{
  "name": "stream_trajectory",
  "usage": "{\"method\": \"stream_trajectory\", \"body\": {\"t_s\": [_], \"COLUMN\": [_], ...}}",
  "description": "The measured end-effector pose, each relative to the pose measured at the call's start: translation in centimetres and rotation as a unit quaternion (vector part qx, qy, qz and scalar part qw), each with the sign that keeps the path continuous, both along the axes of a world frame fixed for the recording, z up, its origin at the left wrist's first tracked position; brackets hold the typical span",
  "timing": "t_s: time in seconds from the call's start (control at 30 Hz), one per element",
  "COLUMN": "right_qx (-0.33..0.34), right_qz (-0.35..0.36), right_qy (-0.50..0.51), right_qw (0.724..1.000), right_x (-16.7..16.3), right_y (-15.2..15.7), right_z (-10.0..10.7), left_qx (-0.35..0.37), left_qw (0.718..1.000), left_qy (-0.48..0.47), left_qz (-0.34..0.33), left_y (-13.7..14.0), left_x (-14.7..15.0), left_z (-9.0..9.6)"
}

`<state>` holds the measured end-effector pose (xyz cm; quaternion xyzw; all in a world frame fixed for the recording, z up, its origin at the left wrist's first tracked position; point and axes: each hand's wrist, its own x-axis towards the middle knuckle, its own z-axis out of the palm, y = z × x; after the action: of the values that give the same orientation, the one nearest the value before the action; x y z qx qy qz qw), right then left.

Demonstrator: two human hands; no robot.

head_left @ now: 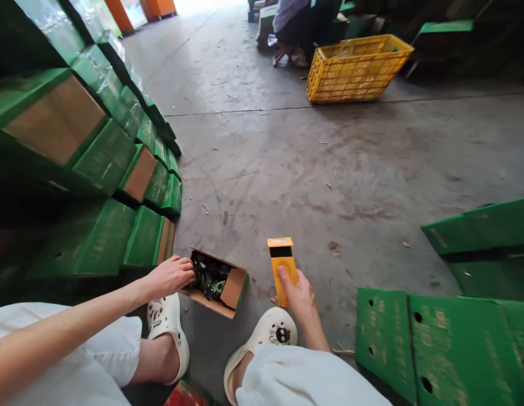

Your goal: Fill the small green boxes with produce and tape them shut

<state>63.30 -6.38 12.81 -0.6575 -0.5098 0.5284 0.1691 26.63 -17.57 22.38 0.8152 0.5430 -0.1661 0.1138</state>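
My right hand (302, 293) grips a narrow yellow box (283, 276), thumb across its front. The box stands nearly upright with its top flap raised, and a dark opening shows below the flap. To the left, an open cardboard box (234, 286) on the floor holds dark, shiny packets (211, 279) with some green on them. My left hand (173, 276) is at that box's left edge, its fingers bent over the rim. The fingertips are partly hidden, so whether they hold a packet cannot be made out.
Stacked green cartons (105, 158) rise on the left. More green cartons (456, 338) stand at lower right. Across the concrete floor (266, 158), a yellow plastic crate (350, 73) sits near a crouching person (291, 28). My white clogs (266, 335) flank the cardboard box.
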Motion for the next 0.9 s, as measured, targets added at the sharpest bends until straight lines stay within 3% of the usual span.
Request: {"method": "stream_trajectory", "body": {"t_s": [0.1,0.23,0.37,0.47,0.57,0.6,0.67,0.73,0.77,0.83,0.9], "right_qx": [0.036,0.057,0.160,0.258,0.352,0.382,0.431,0.454,0.453,0.428,0.383], "right_qz": [0.109,0.194,0.267,0.240,0.267,0.314,0.449,0.544,0.563,0.574,0.576], "right_qy": [-0.161,-0.273,-0.359,-0.343,-0.168,-0.096,0.002,-0.010,-0.052,-0.142,-0.194], "right_qw": [0.980,0.941,0.880,0.871,0.881,0.864,0.783,0.706,0.690,0.683,0.696], "right_x": [-2.7,-4.2,-3.4,-2.7,-4.2,-5.4,-8.4,-11.6,-12.9,-14.7,-15.4], "right_y": [-0.3,-2.6,-4.3,-3.7,-2.4,-2.0,-1.5,-1.3,-1.4,-1.6,-1.8], "right_z": [-2.3,-6.0,-7.6,-5.3,-1.2,0.1,2.0,3.0,3.1,3.3,3.3], "left_qx": [0.002,0.027,0.004,-0.020,-0.024,-0.026,-0.025,-0.019,-0.012,0.009,0.030], "left_qw": [0.999,0.994,0.977,0.971,0.975,0.978,0.983,0.987,0.989,0.993,0.995], "left_qy": [0.041,0.074,0.127,0.125,0.115,0.111,0.103,0.095,0.089,0.076,0.066], "left_qz": [0.031,0.079,0.174,0.203,0.188,0.177,0.153,0.129,0.117,0.094,0.075], "left_y": [0.1,0.3,1.7,3.0,3.6,3.7,4.0,4.2,4.4,4.5,4.4], "left_x": [-0.1,1.7,4.3,5.2,5.1,4.8,4.2,3.3,2.7,1.3,0.2], "left_z": [0.1,-0.8,-2.8,-4.0,-4.3,-4.2,-3.8,-3.4,-3.3,-3.2,-3.4]}}
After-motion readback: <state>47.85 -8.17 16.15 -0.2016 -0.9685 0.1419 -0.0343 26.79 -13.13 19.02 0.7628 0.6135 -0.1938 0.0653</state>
